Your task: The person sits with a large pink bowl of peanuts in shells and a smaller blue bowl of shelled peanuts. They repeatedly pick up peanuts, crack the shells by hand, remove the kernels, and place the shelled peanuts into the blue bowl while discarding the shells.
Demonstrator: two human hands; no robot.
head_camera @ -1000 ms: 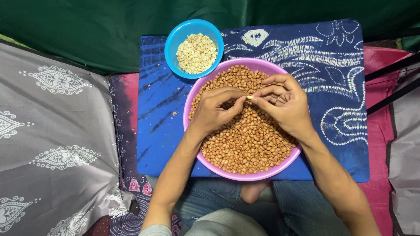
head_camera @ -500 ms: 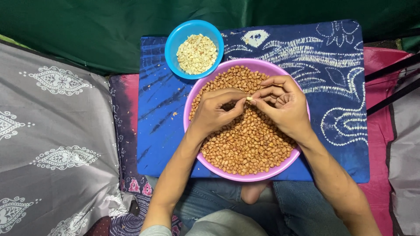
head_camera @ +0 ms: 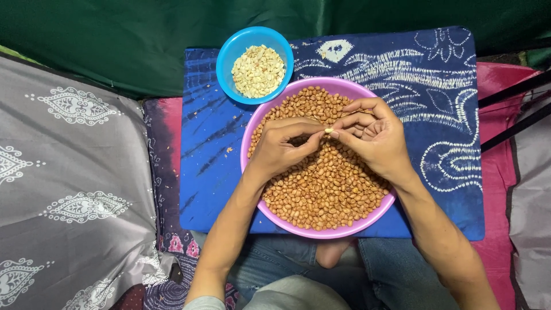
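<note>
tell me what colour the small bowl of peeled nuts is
Bright blue; the small bowl shows in the head view.

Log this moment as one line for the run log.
left hand + right hand: pinch one pale peanut | over pink bowl of brown peanuts | blue bowl: peeled nuts

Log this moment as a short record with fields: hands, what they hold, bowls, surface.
left hand: over the purple bowl, fingers pinching a pale peanut
right hand: over the same bowl, fingers meeting the left at the peanut
pale peanut: held between both hands' fingertips
purple bowl: large, full of brown, skin-on peanuts
blue bowl: smaller, behind and left of the purple one, holding pale peeled peanuts
surface: blue patterned cloth
</note>
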